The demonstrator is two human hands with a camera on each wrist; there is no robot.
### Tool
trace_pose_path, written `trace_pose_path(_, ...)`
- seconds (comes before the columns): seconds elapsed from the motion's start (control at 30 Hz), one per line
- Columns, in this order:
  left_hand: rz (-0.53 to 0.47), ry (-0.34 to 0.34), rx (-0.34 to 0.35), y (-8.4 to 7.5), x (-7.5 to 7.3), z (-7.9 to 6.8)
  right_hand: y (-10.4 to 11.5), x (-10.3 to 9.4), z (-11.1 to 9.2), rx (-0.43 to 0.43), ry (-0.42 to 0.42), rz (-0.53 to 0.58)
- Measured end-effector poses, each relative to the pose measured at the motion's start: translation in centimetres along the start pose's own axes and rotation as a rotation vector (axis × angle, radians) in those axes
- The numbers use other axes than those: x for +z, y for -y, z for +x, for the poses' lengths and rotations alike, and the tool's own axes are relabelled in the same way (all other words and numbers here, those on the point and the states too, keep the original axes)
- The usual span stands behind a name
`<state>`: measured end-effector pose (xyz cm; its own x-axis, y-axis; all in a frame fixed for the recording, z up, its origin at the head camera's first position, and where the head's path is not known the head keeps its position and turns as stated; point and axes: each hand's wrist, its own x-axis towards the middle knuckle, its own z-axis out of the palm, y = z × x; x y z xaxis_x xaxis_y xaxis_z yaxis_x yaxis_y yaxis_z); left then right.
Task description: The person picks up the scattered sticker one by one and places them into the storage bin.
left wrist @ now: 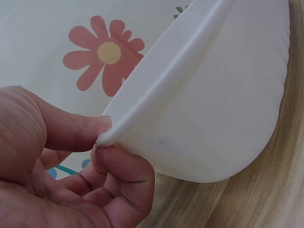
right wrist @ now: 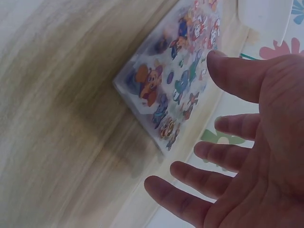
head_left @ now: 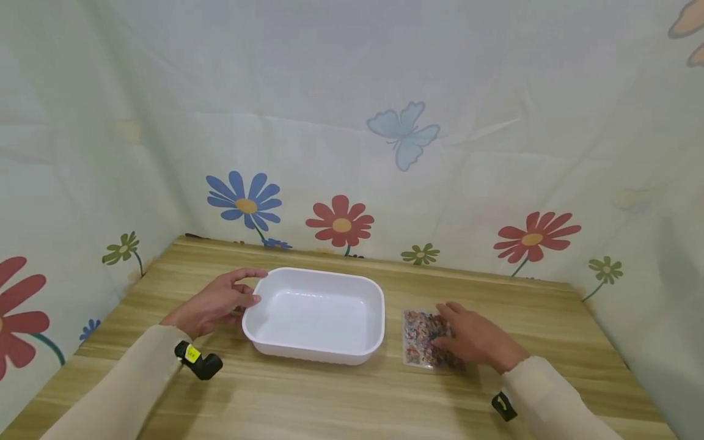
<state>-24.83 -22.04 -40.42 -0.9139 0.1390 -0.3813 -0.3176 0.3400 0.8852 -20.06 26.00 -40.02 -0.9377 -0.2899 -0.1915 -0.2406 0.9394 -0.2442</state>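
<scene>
A white rectangular plastic basin (head_left: 308,352) with rounded corners stands on the table, with nothing in it. At its left end my left hand (head_left: 217,302) pinches the rim; in the left wrist view the thumb lies on one side of the basin's edge (left wrist: 209,104) and the curled index finger beneath. To the basin's right lies a clear flat packet of colourful cartoon stickers (head_left: 419,336). Over the packet's right side hovers my right hand (head_left: 475,336). The right wrist view shows that hand (right wrist: 266,147) with fingers spread, apart from the sticker packet (right wrist: 166,90).
The wood-grain table (head_left: 341,403) runs back to a pale cloth backdrop (head_left: 308,67) printed with flowers and a butterfly. Cloth walls also rise on the left and right. Black camera straps (head_left: 200,362) sit on both wrists.
</scene>
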Motion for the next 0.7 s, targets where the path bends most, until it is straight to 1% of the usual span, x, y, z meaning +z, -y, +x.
trace_pose_path(0.17,-0.005,0.015,0.013,0.1,-0.1,0.1,-0.1,0.1,0.2,-0.014,-0.017,-0.022)
trace_pose_path(0.4,-0.032,0.033,0.020,0.3,-0.2,0.2,-0.3,0.7,0.3,-0.003,-0.042,-0.051)
trace_pose_path(0.57,-0.039,0.049,0.028,0.5,-0.3,0.1,-0.3,1.1,0.7,0.035,-0.065,-0.032)
trace_pose_path(0.7,-0.034,0.053,0.032,0.6,-0.4,0.1,-0.2,1.4,0.8,0.062,-0.105,-0.049)
